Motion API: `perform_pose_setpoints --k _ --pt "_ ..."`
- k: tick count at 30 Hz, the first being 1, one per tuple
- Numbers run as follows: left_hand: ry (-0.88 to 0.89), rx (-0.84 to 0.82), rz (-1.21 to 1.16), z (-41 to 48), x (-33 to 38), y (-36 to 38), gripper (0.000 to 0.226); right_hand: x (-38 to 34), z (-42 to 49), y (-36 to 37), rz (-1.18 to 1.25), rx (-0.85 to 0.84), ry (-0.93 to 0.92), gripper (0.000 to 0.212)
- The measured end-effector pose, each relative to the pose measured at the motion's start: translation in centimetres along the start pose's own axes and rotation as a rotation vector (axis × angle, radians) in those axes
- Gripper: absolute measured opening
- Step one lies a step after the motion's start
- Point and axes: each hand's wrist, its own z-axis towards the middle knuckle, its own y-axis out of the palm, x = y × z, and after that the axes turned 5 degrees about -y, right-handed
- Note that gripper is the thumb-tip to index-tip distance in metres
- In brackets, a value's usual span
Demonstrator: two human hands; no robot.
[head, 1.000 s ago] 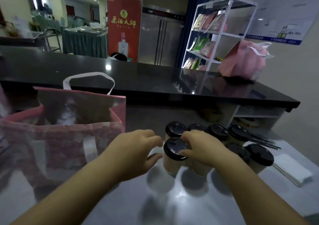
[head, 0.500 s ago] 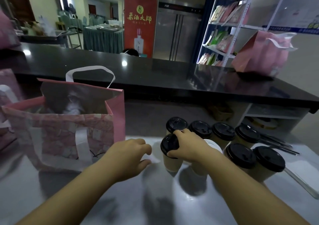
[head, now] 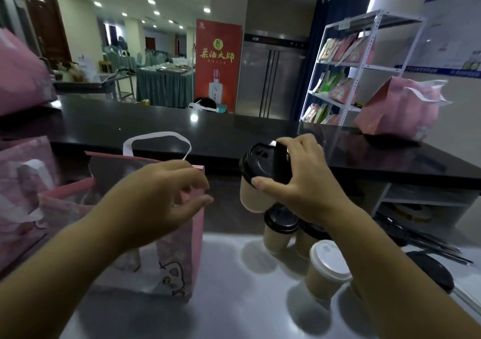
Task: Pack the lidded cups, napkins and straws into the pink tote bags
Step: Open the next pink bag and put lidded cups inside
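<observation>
Step in hand: cup into bag. Right hand [head: 302,182] gripped a black-lidded cup [head: 252,198] by its lid, in the air just right of the pink tote bag [head: 179,260]. Left hand [head: 156,203] was half-curled at the bag's rim (pinch unclear). Next: carry the cup over the opening, lower it upright. Red banner [head: 218,65] read 茶油大師.

Both bare forearms reach forward. Left hand [head: 158,203]: fingers loosely curled, thumb apart, holding nothing. Right hand [head: 302,182]: held high, fingers and thumb gripping a lidded cup [head: 251,195].
</observation>
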Motion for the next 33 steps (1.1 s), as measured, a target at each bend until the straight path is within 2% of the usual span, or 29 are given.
perform_pose_setpoints --k 2,5,11,17,20,26,33 --pt "-0.024 0.041 0.000 0.1 -2.1 -1.9 0.027 -2.0 1.8 0.0 0.075 0.048 -0.024 0.081" --pt "-0.054 0.074 0.041 -0.3 -5.9 -4.1 0.013 -5.0 4.3 1.2 0.182 0.071 -0.062 0.075" --pt "-0.180 -0.009 0.101 -1.8 -14.0 -5.9 0.014 -10.0 8.2 6.3 0.259 0.020 -0.109 0.071" --pt "-0.178 -0.289 0.147 -2.9 -20.2 -5.1 0.040 -12.5 9.5 12.0 0.109 -0.164 -0.122 0.080" --pt "-0.135 -0.415 0.209 -3.2 -22.0 -4.5 0.038 -13.1 9.4 13.9 -0.016 -0.302 -0.129 0.084" --pt "-0.108 -0.360 0.155 -3.7 -24.4 -5.1 0.020 -12.9 8.9 14.9 -0.186 -0.577 -0.177 0.080" --pt "-0.140 -0.444 0.198 -4.9 -24.7 -5.7 0.036 -11.9 8.8 15.2 -0.368 -0.797 -0.271 0.081"
